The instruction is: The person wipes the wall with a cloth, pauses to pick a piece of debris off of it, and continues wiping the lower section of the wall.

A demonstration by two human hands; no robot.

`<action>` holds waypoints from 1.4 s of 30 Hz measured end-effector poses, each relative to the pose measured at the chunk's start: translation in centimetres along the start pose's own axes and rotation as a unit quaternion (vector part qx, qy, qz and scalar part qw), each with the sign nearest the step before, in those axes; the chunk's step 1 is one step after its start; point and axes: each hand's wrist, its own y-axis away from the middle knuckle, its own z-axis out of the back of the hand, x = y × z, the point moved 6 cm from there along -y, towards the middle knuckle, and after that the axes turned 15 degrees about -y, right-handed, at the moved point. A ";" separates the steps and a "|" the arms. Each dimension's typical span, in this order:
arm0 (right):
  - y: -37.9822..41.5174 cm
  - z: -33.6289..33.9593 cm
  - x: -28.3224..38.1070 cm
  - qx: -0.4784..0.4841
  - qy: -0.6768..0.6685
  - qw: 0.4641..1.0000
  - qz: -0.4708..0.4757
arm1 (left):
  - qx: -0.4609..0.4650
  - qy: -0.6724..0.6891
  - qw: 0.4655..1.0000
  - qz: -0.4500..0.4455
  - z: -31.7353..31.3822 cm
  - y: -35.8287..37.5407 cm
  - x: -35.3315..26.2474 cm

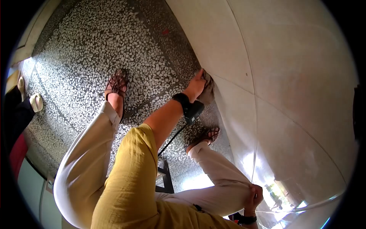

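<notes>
My left hand [196, 86] reaches down to the foot of the beige tiled wall [228, 65]. It is closed on a grey-brown cloth [208, 92], which is pressed along the corner where wall and floor meet. A black strap with a small black box [193, 112] sits on that wrist, and a cable runs from it. At lower right my right hand [256, 196] rests on my right knee, its fingers curled against the light trousers [217, 191]. Part of those fingers is hidden. That wrist wears a dark band too.
My sandalled feet, one in a brown woven sandal [117, 81], stand apart on the speckled terrazzo floor [95, 42]. A dark stool leg [166, 177] shows beneath me. At far left are another person's pale shoes [36, 102]. A small red scrap [165, 31] lies on the floor.
</notes>
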 end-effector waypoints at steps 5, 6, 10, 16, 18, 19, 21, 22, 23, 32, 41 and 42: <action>-0.6 -0.3 0.5 -0.004 0.001 1.000 0.006 | -0.084 0.093 0.992 0.008 7.1 -2.1 -5.0; -0.5 -0.1 0.2 -0.003 0.002 1.000 0.003 | -0.081 0.189 0.979 0.006 9.3 -2.1 -6.6; -0.3 0.1 0.0 0.000 0.009 1.000 -0.012 | -0.087 0.135 0.987 -0.007 10.6 -1.6 -8.0; -0.5 -0.2 0.2 0.016 0.009 0.999 0.031 | -0.034 0.084 0.996 0.014 1.8 2.6 -4.3; -0.5 -0.1 0.2 0.013 0.003 1.000 0.021 | -0.054 0.122 0.991 0.003 1.9 2.1 -4.1; -0.4 -0.1 0.1 0.012 -0.002 1.000 0.015 | -0.074 0.120 0.990 -0.016 3.1 0.8 -4.0; -0.4 0.1 -0.5 0.009 -0.002 1.000 -0.002 | -0.088 0.160 0.983 -0.015 5.6 -1.8 -4.6; -0.2 0.4 -0.8 0.009 0.000 1.000 -0.012 | -0.081 0.203 0.976 0.011 7.3 -2.3 -5.7; -0.1 0.5 -0.8 0.010 0.004 1.000 -0.010 | -0.074 0.245 0.966 0.040 8.2 -2.2 -6.1; -0.2 -0.1 0.3 0.017 0.019 1.000 0.013 | 0.000 -0.026 0.999 -0.029 -6.1 3.1 1.3; -0.2 0.1 0.1 -0.012 0.009 1.000 0.000 | -0.141 0.131 0.975 -0.108 7.8 -3.3 -4.5; 0.0 0.2 -0.1 -0.008 0.011 1.000 0.002 | -0.157 0.061 0.982 -0.089 11.7 -3.8 -6.7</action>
